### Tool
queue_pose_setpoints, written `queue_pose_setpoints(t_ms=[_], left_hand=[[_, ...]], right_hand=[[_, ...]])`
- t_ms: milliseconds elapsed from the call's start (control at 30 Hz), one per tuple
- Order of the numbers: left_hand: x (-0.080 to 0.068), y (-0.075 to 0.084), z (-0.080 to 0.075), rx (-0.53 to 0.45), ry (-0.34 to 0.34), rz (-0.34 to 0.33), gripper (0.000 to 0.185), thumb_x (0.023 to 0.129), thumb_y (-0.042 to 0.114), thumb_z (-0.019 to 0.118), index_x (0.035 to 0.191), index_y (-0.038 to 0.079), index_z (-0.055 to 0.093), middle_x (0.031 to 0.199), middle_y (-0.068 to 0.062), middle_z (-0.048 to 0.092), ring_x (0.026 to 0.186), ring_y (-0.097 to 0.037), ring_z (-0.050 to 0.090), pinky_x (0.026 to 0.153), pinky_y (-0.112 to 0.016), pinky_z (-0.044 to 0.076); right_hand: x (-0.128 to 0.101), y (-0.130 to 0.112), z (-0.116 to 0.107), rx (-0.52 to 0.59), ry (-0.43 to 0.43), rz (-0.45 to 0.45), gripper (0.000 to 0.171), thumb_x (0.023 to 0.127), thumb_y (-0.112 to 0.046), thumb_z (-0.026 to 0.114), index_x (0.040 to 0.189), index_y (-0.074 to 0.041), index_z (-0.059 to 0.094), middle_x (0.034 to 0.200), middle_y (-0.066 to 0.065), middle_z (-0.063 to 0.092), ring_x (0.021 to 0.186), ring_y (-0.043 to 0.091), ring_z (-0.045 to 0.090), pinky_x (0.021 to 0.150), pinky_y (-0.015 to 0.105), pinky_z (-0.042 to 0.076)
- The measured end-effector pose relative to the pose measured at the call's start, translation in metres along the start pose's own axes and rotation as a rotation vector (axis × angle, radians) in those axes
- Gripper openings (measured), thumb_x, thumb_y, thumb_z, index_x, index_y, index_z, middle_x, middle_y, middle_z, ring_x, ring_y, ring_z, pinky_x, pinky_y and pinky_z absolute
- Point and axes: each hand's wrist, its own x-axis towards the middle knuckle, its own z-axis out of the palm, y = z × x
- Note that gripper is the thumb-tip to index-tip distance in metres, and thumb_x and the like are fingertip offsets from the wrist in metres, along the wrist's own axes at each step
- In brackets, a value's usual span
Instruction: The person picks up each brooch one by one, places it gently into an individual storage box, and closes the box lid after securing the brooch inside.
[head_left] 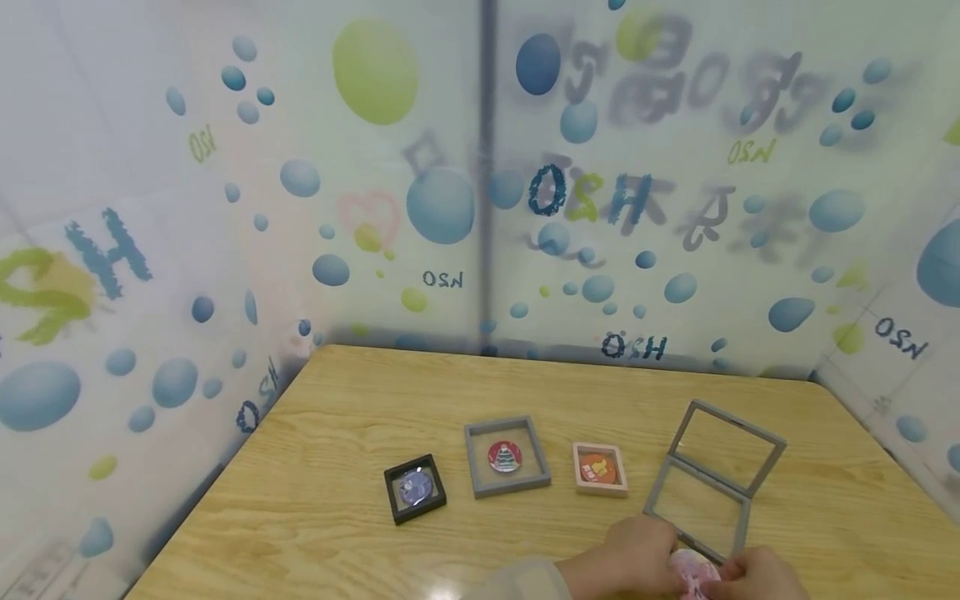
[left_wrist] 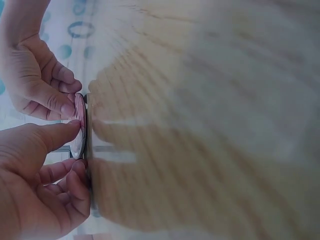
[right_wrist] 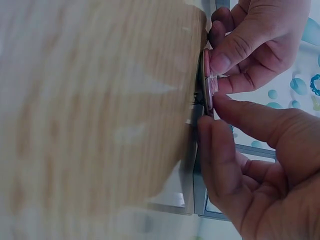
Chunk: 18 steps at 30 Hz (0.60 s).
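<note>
A round pink badge [head_left: 693, 567] is pinched between both hands at the front right of the table. My left hand [head_left: 637, 552] holds its left side, thumb on the face and fingers at the edge. From the other side, my right hand [head_left: 761, 575] pinches the badge with thumb and fingers. In the left wrist view the badge [left_wrist: 78, 127] appears edge-on, close over the tabletop. Just beyond the hands, a grey hinged display frame [head_left: 708, 477] stands with its lid raised and clear film in both halves. My left hand overlaps its near corner.
Left of the hinged frame, a small pink frame [head_left: 600, 490] holds an orange badge. A larger grey frame [head_left: 512, 487] has a red tree badge, and a black frame [head_left: 417, 510] a purple one. Patterned curtains [head_left: 390, 317] surround the wooden table [head_left: 315, 467].
</note>
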Motion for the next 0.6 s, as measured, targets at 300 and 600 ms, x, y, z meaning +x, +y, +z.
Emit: queue_pose_setpoints(t_ms=[300,600], left_hand=[[0.000,-0.005,-0.005,-0.083,0.008,0.013,0.019,0.072,0.030,0.071,0.064,0.018,0.057,0.054,0.014,0.042,0.048,0.000,0.037,0.042,-0.014,0.030],[0.004,-0.010,-0.012,-0.197,-0.001,0.014,0.010,0.075,0.022,0.069,0.081,0.018,0.061,0.068,0.015,0.052,0.059,0.001,0.045,0.052,-0.014,0.036]], right_hand=[[-0.001,-0.004,0.000,0.075,-0.022,0.008,0.029,0.071,-0.026,0.075,0.070,-0.003,0.056,0.062,0.000,0.051,0.059,0.016,0.048,0.054,0.029,0.041],[0.000,-0.003,-0.001,0.089,-0.009,-0.083,0.018,0.078,-0.015,0.065,0.066,-0.004,0.057,0.059,-0.001,0.050,0.057,0.014,0.046,0.051,0.026,0.039]])
